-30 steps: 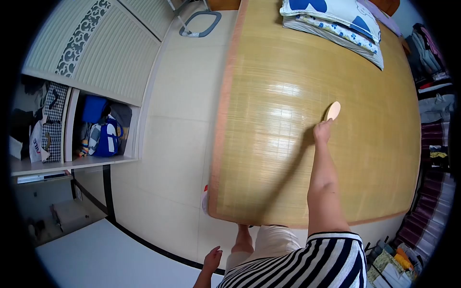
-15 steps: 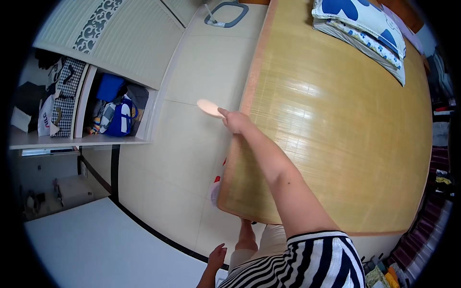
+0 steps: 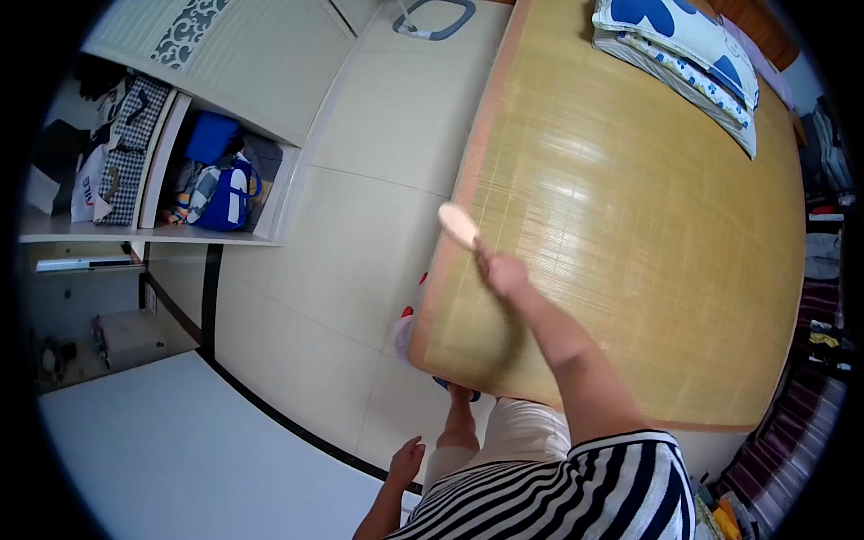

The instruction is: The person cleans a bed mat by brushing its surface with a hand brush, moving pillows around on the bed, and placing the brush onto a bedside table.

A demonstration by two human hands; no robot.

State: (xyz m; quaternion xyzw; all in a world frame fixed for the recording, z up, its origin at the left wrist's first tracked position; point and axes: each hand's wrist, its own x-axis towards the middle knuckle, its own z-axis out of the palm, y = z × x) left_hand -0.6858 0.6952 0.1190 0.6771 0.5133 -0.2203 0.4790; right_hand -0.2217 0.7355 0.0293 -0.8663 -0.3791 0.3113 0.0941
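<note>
My right hand (image 3: 504,273) is wrapped round the handle of a pale, oval-headed brush (image 3: 458,224). The brush head is over the left edge of the bed, which is covered by a yellow-brown woven mat (image 3: 630,234) with a pinkish border. I cannot make out whether it touches the mat. My left hand (image 3: 407,461) hangs low beside my leg, its fingers loosely apart and holding nothing.
Folded bedding and a blue-and-white pillow (image 3: 670,31) lie at the bed's far right. An open cabinet (image 3: 153,238) with bags stands at the left. A grey frame base (image 3: 436,22) is on the tiled floor (image 3: 315,252). Clothes hang at the right.
Over the last second my right hand swept the brush left from the middle of the mat past its left edge, then came back a little to the right. My left hand stayed low.
</note>
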